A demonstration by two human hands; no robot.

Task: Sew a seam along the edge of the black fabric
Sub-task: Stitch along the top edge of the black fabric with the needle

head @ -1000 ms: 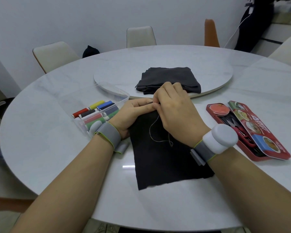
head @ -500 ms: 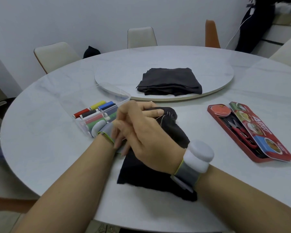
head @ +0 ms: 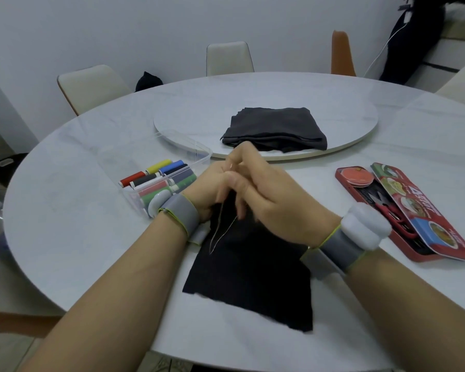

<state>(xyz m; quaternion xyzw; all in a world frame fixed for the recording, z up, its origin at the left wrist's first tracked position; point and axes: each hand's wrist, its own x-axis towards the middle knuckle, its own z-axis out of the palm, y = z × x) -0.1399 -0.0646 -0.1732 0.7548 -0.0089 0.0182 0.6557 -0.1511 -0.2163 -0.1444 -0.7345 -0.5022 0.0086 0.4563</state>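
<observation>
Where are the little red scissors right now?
The red scissors lie inside the open red tin on the table's right side, just beyond the right hand's wrist and right of the black fabric.

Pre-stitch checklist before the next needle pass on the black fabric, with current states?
1. Black fabric flat on the table, near edge unobstructed: ok.
2. Left hand pinching the fabric's far edge: ok.
3. Right hand holding the needle: cannot tell, needle not visible.
4. Thread free of tangles: ok, one loose loop lies on the fabric.
5. Scissors within reach in the red case: ok.
6. Existing stitch line straight: cannot tell, hands cover it.
</observation>
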